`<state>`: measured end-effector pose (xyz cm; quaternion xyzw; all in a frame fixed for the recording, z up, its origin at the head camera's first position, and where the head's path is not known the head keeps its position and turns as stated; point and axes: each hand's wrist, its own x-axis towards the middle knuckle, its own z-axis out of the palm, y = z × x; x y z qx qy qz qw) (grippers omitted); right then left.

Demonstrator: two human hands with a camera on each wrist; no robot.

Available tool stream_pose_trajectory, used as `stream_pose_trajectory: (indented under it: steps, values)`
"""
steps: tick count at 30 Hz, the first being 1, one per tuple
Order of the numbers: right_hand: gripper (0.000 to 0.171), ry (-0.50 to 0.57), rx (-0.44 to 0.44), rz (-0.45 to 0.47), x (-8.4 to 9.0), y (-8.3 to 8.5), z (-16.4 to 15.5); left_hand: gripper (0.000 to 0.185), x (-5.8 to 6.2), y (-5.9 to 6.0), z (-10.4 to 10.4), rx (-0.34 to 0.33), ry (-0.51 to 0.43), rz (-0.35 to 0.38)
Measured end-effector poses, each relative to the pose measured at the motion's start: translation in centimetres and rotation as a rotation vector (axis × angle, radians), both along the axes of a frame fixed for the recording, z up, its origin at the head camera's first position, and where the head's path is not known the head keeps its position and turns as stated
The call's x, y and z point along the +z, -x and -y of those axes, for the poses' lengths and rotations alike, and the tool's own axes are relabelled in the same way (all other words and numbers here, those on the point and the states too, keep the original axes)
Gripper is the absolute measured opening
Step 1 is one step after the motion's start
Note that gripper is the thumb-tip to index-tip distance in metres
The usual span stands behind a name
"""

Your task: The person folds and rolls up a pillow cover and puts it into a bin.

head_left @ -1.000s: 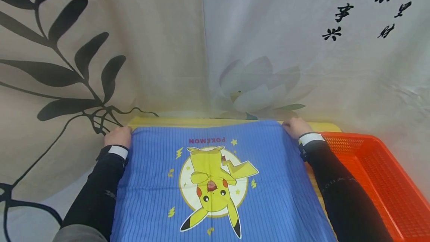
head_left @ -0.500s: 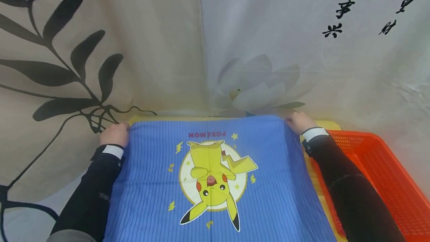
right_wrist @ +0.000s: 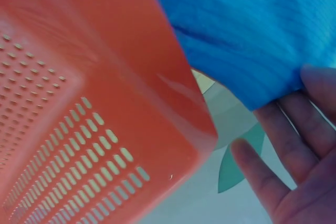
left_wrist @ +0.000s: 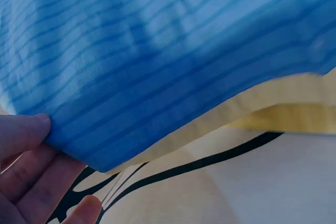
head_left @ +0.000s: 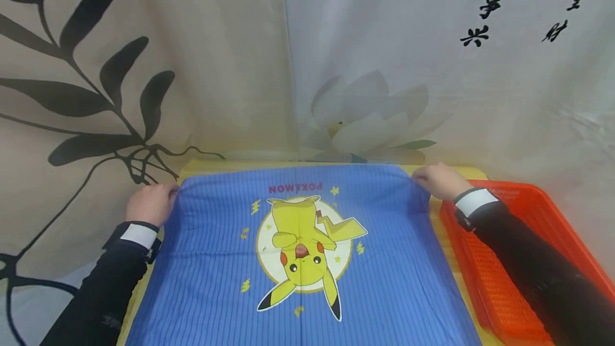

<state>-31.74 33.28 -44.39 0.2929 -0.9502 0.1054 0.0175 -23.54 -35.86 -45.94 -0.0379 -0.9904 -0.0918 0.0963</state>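
1. A blue striped cloth [head_left: 307, 260] with a yellow cartoon print [head_left: 304, 252] lay spread flat over the yellow tabletop [head_left: 206, 166], its printed word at the far end and upside down to the wearer.
2. The left hand [head_left: 150, 204] held the cloth's far left corner; in the left wrist view the thumb [left_wrist: 23, 129] lay on top of the blue edge with the fingers [left_wrist: 37, 182] beneath, so the grip pinched the fabric.
3. The right hand [head_left: 442, 181] held the far right corner. The right wrist view showed its fingers [right_wrist: 286, 156] fairly straight under the cloth's edge and what appeared to be the thumb at the frame's right margin, so the grip probably pinched the corner there too.
4. An orange perforated basket [head_left: 528, 218] stood just beside the cloth on the right, under the right sleeve [head_left: 533, 276].
5. A printed curtain [head_left: 144, 68] with dark leaves, a pale flower and black characters hung behind the tabletop.
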Motion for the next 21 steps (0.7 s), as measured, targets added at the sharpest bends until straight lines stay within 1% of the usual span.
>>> stream_pose_trajectory:
  steps: [2,5,9,13,16,21]
  values:
    - [0.009,0.014,0.02,0.014,0.5,-1.5,-0.1,0.019,0.1,-1.3,-0.1,-0.015,-0.011,-0.014]
    - [0.01,0.024,0.026,0.048,1.2,-3.6,-0.3,0.018,0.1,-3.1,-0.1,-0.033,-0.011,-0.028]
    - [0.01,-0.014,0.007,0.075,1.4,-5.8,-0.6,0.018,-0.2,-5.2,0.2,-0.041,-0.001,-0.029]
    - [0.008,-0.056,0.029,0.037,1.3,-7.7,-1.2,0.017,-0.5,-7.1,0.6,-0.046,0.012,-0.023]
    - [0.007,-0.078,0.062,-0.001,1.1,-9.1,-1.5,0.016,-0.6,-8.5,0.8,-0.044,0.032,0.009]
    - [0.01,-0.113,0.08,-0.038,0.9,-11.2,-1.7,0.014,-0.6,-10.8,0.8,-0.053,0.075,0.063]
